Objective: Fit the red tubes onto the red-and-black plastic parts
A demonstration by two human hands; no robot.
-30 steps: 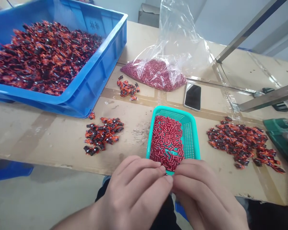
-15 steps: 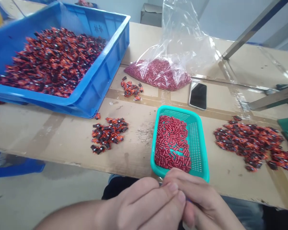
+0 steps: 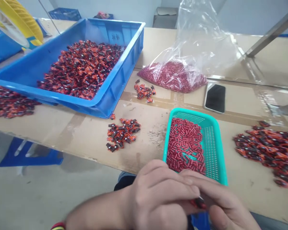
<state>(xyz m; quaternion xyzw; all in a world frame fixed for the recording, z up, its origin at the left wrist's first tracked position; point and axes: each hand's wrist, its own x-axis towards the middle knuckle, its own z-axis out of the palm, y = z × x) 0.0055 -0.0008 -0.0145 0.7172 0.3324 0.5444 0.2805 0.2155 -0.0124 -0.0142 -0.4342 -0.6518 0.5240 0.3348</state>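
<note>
My left hand (image 3: 160, 191) and my right hand (image 3: 223, 201) meet low in the view, just in front of the near end of a teal mesh basket (image 3: 212, 145). Their fingertips pinch a small red piece (image 3: 199, 203), with a thin metal tip showing beside it. The fingers partly hide the piece, so its exact form is unclear. The basket holds many short red tubes (image 3: 184, 143), and my right fingers lie just over its near corner.
A blue crate (image 3: 117, 92) full of orange-and-black parts stands at the left. Piles of these parts (image 3: 266, 153) lie on the cardboard-covered table (image 3: 69, 134). Behind are a plastic bag of red tubes (image 3: 175, 76), a phone (image 3: 215, 98), and a yellow reel (image 3: 19, 22).
The view has swung left and things sit further right, bringing the yellow reel into sight. My hands have dropped below the basket's near end, and the red piece now shows between my fingers.
</note>
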